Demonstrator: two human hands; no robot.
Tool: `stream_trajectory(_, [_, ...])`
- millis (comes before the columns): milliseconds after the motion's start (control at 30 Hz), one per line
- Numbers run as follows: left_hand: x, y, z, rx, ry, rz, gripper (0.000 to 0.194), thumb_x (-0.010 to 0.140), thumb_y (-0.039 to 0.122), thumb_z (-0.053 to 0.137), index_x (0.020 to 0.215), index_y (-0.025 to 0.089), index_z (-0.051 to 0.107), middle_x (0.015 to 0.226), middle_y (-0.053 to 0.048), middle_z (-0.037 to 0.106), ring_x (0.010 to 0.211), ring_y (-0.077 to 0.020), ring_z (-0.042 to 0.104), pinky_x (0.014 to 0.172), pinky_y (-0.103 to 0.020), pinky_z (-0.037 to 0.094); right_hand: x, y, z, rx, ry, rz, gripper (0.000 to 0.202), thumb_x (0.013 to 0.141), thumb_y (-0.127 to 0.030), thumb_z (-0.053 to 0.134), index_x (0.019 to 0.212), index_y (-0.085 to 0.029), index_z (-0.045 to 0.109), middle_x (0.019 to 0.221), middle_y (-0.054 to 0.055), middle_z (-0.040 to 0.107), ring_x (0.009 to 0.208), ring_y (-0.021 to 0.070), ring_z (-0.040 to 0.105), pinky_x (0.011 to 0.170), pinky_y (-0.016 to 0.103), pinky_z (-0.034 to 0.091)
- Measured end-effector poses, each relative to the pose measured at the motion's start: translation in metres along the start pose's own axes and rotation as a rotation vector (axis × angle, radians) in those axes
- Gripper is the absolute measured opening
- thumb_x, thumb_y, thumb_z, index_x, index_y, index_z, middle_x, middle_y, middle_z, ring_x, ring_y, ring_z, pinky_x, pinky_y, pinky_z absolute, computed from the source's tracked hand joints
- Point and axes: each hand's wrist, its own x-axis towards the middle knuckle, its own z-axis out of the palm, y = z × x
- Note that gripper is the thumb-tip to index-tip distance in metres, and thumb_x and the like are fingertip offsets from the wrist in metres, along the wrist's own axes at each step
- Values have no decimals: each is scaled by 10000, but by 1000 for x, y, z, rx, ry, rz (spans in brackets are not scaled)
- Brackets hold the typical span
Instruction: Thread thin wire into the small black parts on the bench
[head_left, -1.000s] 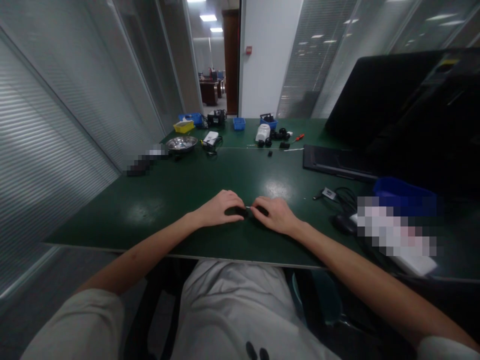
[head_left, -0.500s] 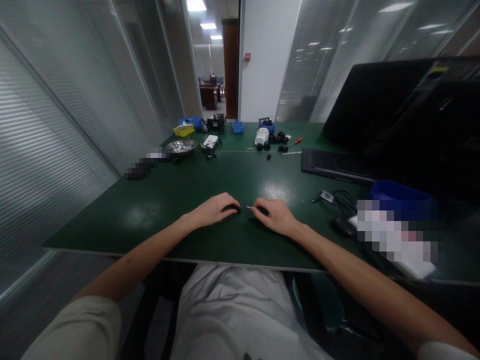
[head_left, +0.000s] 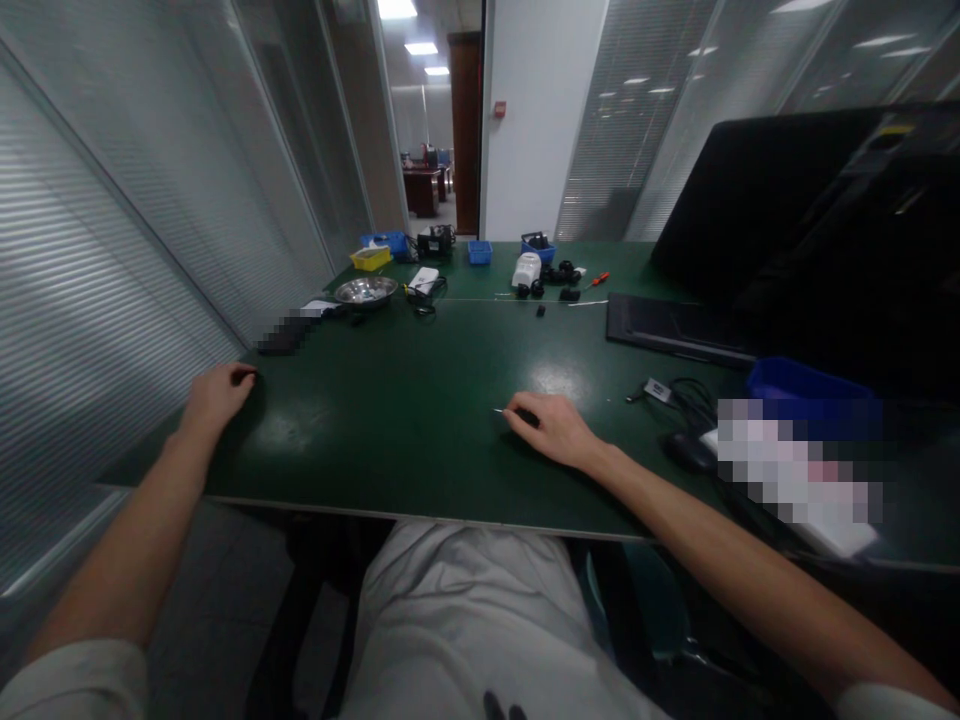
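My left hand (head_left: 219,398) is over the left end of the green table (head_left: 390,400), its fingers curled together around something I cannot make out. Near the table's middle rests my right hand (head_left: 546,428), closed on a small tool whose thin metallic tip (head_left: 498,411) sticks out to the left between thumb and index finger. The rest of that tool is hidden in the palm. A dark pixelated item (head_left: 283,335) lies beyond my left hand.
Along the back stand a metal bowl (head_left: 366,291), a yellow basket (head_left: 371,259), a blue basket (head_left: 480,253) and a red screwdriver (head_left: 599,280). On the right are a keyboard (head_left: 675,330), a mouse (head_left: 688,452), cables, a blue tray (head_left: 814,395) and a large monitor (head_left: 765,200).
My left hand has moved from the table's middle, beside my right hand, far to the left. My right hand stays in nearly the same place with the tool.
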Motion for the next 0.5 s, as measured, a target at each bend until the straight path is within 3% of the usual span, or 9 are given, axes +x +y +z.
stream_trajectory(100, [-6, -22, -1, 38, 60, -180, 407, 932, 330, 593, 1216, 64, 713, 1046, -132, 713, 942, -244, 603, 929, -345, 446, 0, 1, 1, -6, 4, 3, 265, 1041, -394, 496, 942, -218, 668, 855, 17, 699, 697, 141, 598, 657, 269, 373])
stream_trajectory(300, [-10, -5, 1, -23, 57, -292, 412, 966, 339, 541, 1193, 46, 720, 1018, -160, 697, 939, -267, 587, 966, -381, 431, 1, 2, 3, -3, -5, 16, 264, 1041, -395, 498, 947, -224, 675, 850, 13, 702, 703, 144, 607, 662, 271, 373])
stream_trajectory(500, [-11, -9, -3, -107, 106, -352, 408, 969, 325, 543, 1239, 65, 704, 1025, -141, 703, 925, -239, 597, 964, -351, 444, 1, 2, 3, 6, -8, 11, 259, 1039, -390, 501, 954, -223, 680, 859, 18, 709, 712, 147, 608, 664, 273, 378])
